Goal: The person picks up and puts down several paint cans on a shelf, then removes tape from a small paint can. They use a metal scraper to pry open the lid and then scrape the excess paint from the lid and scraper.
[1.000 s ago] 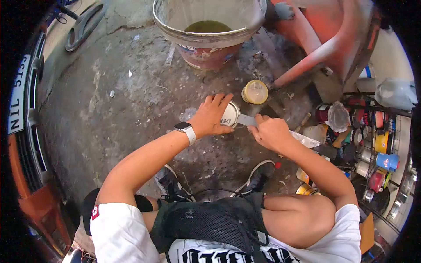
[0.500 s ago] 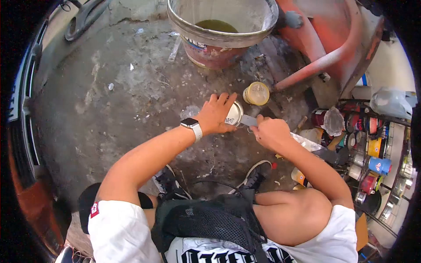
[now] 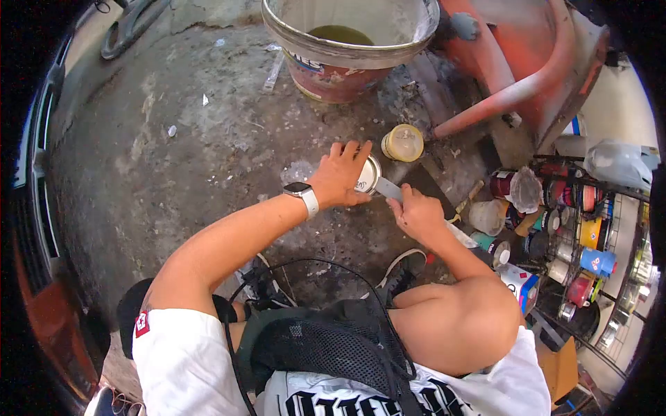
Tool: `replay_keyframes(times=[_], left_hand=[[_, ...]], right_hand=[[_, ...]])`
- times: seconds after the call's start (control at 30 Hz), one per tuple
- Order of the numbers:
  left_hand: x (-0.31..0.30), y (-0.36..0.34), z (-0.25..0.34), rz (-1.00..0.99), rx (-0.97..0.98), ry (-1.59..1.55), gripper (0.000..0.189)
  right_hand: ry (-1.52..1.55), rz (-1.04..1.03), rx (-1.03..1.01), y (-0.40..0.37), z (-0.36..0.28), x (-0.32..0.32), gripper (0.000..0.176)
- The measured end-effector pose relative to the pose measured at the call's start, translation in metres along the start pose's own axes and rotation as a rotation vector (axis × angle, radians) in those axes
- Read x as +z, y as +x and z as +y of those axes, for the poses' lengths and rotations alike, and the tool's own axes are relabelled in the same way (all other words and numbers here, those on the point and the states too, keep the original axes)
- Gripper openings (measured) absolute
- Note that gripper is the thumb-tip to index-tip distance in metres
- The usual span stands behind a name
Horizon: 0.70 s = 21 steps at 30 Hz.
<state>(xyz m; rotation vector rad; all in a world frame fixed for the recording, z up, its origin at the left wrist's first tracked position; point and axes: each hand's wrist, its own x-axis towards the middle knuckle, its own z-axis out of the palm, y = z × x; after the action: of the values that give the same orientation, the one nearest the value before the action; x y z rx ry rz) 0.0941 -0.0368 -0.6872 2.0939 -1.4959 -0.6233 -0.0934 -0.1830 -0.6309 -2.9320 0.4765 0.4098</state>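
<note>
A round metal tin (image 3: 368, 175) with handwriting on its lid stands on the floor in front of me. My left hand (image 3: 339, 174), with a watch (image 3: 302, 195) on its wrist, lies over the left side of the tin and holds it, fingers across the lid. My right hand (image 3: 419, 214) is closed round a putty knife (image 3: 388, 188). Its flat metal blade meets the right rim of the lid; the handle is hidden in my fist. Just beyond the tin sits a small yellowish tub (image 3: 403, 143) with a pale lid.
A large bucket (image 3: 340, 78) with murky liquid stands ahead. To its right leans a red, worn panel with a tubular frame (image 3: 499, 104). Paint cans and a wire rack (image 3: 603, 295) crowd the right side. A dark cable (image 3: 305, 261) loops near my knees.
The blade now slants more across the lid's right rim, and my right hand has shifted slightly left and down. My left hand stays on the tin. The head view has shifted a little.
</note>
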Motion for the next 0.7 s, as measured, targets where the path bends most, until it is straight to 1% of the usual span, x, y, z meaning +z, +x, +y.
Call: replay_keyframes(times=[0.07,0.13,0.2,0.27,0.33,0.37,0.43,0.47,0.53,0.67,0.7], left_hand=[[0.003,0.000,-0.001,0.025,0.008,0.008,0.113],[0.004,-0.001,-0.002,0.049,0.019,0.018,0.113],[0.001,0.001,0.001,0.003,-0.009,0.016,0.113],[0.000,0.001,-0.001,0.009,0.006,0.012,0.112],[0.003,0.002,0.000,0.024,0.020,0.010,0.111],[0.006,0.001,-0.002,0.037,0.028,0.008,0.111],[0.003,0.003,-0.007,0.050,0.028,0.017,0.110],[0.002,0.002,-0.007,0.048,0.029,0.010,0.110],[0.005,0.000,-0.004,0.019,0.044,0.002,0.110],[0.002,0.000,-0.006,0.037,0.065,0.029,0.112],[0.002,0.001,-0.006,0.056,0.081,0.034,0.111]], right_hand=[[0.067,0.043,0.000,-0.001,0.012,0.028,0.037],[0.245,0.209,-0.060,-0.001,0.023,0.057,0.037],[0.298,0.249,-0.092,0.001,0.028,0.072,0.037],[0.347,0.297,-0.122,0.000,0.031,0.077,0.037],[0.338,0.288,-0.113,0.001,0.031,0.073,0.036],[0.338,0.303,-0.120,0.001,0.027,0.061,0.036],[0.099,0.151,-0.045,-0.004,0.012,0.021,0.036],[0.108,0.146,-0.044,-0.002,0.007,0.010,0.036],[0.033,0.065,-0.048,0.001,0.002,-0.002,0.039],[0.144,0.127,-0.035,-0.002,0.011,0.036,0.040],[0.216,0.190,-0.038,-0.001,0.013,0.052,0.040]])
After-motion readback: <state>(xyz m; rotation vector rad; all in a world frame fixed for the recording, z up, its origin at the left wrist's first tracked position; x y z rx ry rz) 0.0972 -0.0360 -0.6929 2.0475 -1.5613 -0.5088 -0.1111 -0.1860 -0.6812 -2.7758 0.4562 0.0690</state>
